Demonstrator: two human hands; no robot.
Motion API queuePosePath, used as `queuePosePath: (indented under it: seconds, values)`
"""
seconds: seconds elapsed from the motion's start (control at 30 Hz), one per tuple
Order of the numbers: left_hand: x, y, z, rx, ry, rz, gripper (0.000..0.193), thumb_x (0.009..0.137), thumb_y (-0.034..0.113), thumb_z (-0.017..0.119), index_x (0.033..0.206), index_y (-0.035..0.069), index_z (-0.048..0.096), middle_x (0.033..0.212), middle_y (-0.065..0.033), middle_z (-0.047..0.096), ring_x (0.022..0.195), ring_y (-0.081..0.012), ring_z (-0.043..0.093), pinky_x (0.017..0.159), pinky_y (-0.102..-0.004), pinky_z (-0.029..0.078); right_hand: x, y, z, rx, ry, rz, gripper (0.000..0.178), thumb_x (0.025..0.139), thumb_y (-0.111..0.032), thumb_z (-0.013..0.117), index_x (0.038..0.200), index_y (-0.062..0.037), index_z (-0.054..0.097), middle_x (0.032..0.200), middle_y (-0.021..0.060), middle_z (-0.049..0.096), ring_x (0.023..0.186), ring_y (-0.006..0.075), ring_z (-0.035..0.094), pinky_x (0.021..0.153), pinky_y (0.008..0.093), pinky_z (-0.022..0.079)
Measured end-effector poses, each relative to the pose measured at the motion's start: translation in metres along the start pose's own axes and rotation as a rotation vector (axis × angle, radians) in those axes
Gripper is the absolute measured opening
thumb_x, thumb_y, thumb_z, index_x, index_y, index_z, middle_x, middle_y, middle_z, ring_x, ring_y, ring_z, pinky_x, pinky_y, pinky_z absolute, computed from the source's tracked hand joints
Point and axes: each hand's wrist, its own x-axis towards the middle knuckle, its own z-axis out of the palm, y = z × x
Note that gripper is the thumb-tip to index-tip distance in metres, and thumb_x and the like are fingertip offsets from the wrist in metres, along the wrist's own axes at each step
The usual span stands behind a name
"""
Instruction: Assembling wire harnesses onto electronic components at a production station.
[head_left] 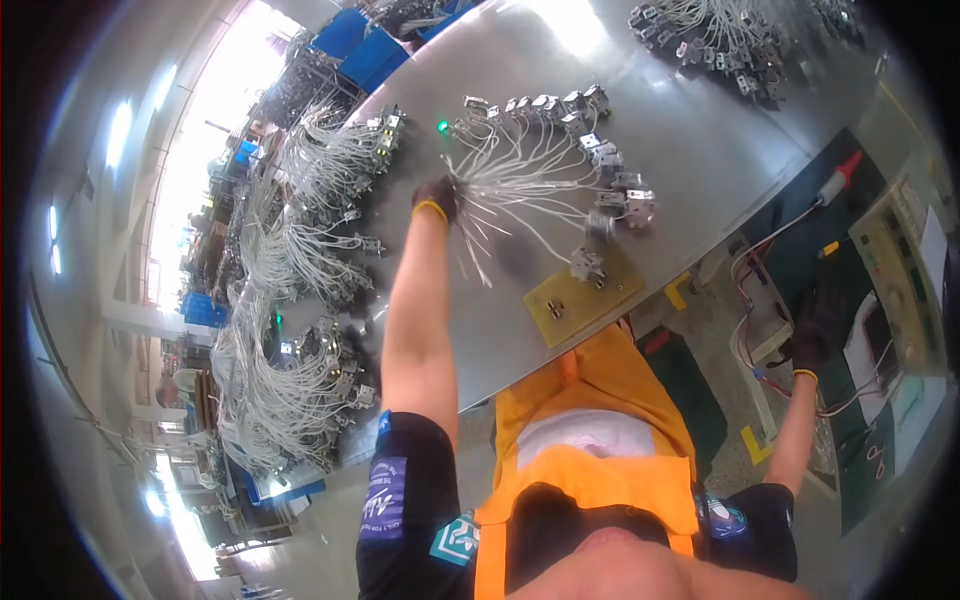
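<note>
My left hand (436, 196), in a dark glove, is closed on the gathered end of a bundle of white wires (515, 175). From the hand the wires fan out over the metal table, and metal connector pieces (600, 150) tip their far ends in an arc. Loose wire ends hang out beside the fist. Far to the right, my right hand (820, 328), gloved too, reaches over a dark green mat with its fingers stretched out. It lies beside a box-shaped instrument (890, 265) and looks to hold nothing.
A yellow plate (582, 305) with small metal fittings sits at the table's near edge. Heaps of similar wires (290, 330) line the left side, with another pile (725, 45) at the far right. A red-tipped probe (840, 180), cables and pink-handled scissors (876, 462) lie on the mat.
</note>
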Motion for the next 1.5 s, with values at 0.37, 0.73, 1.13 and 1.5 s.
queuePosePath:
  seconds: [0.37, 0.73, 1.13, 1.5]
  values:
    - [-0.106, -0.002, -0.253, -0.242, 0.44, 0.089, 0.053, 0.084, 0.032, 0.062, 0.132, 0.01, 0.054, 0.127, -0.0208, 0.06, 0.118, -0.0404, 0.055, 0.099, -0.0463, 0.043, 0.008, -0.009, -0.007, 0.101, 0.188, -0.138, 0.039, 0.094, -0.019, 0.056, 0.132, -0.009, 0.056, 0.133, 0.0165, 0.057, 0.125, 0.0352, 0.051, 0.105, 0.0436, 0.04]
    - [-0.169, -0.005, -0.238, -0.376, 0.424, 0.199, 0.052, 0.091, 0.025, 0.065, 0.14, 0.015, 0.048, 0.122, -0.0189, 0.064, 0.116, -0.0336, 0.061, 0.095, -0.0402, 0.048, 0.022, -0.226, -0.087, 0.935, 0.022, -0.213, 0.077, 0.089, -0.018, 0.069, 0.151, -0.0035, 0.026, 0.156, 0.0176, 0.03, 0.145, 0.0323, 0.028, 0.117, 0.041, 0.025]
    - [-0.209, -0.034, -0.235, -0.593, 0.39, -0.002, 0.073, 0.088, 0.053, 0.059, 0.145, 0.01, 0.041, 0.125, -0.023, 0.061, 0.119, -0.0371, 0.058, 0.1, -0.0405, 0.044, 0.041, -0.487, -0.145, 1.723, -1.363, -0.496, 0.039, 0.098, -0.023, 0.056, 0.131, -0.0012, 0.052, 0.087, 0.0073, 0.069, 0.067, 0.0096, 0.063, 0.059, 0.0228, 0.051]
    - [-0.207, -0.045, -0.222, -0.315, 0.306, -0.046, 0.057, 0.08, 0.032, 0.055, 0.13, 0.004, 0.05, 0.112, -0.023, 0.065, 0.105, -0.0414, 0.062, 0.092, -0.0471, 0.049, -0.017, -0.519, -0.147, 1.268, -0.498, -1.115, 0.031, 0.091, -0.022, 0.065, 0.117, -0.0055, 0.061, 0.099, 0.0167, 0.069, 0.088, 0.0272, 0.069, 0.079, 0.0418, 0.054]
